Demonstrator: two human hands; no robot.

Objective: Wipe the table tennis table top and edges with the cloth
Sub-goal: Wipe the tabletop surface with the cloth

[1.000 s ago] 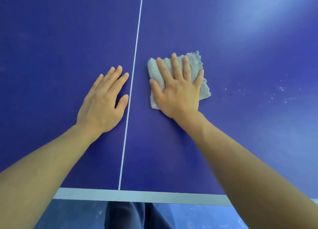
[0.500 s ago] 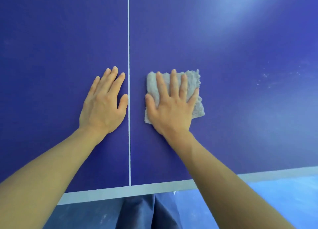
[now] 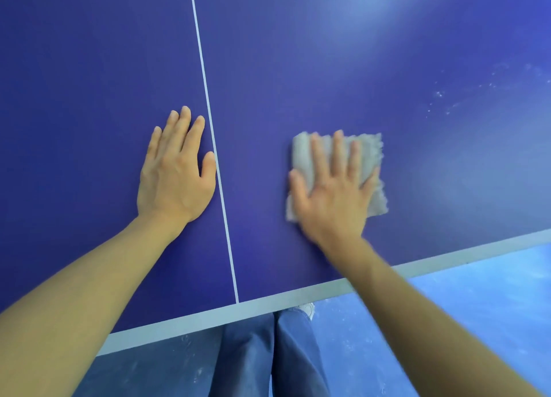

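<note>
My right grip [image 3: 331, 200] lies wide and flat, fingers spread, its palm pressing the grey cloth [image 3: 371, 149] onto the blue bench [image 3: 89, 68]. No finger curls round the cloth, so I judge that the palm's weight alone drags it for wiping. The hand looks slightly blurred. The cloth, folded to a rough square, sits under that palm, right of the white centre line [image 3: 208, 122] and a little in from the near edge band [image 3: 268, 305].

My left grip [image 3: 176, 176] is also wide, flat on bare bench just left of the line, holding nothing and probably bracing my lean.

To the far right, pale specks [image 3: 439, 94] dot the surface, well apart from the cloth; likely dust not yet wiped. Nothing stands between them and the cloth. Below the edge are my dark trousers [image 3: 247, 358], a shoe tip [image 3: 307, 310] and blue floor [image 3: 477, 307].
</note>
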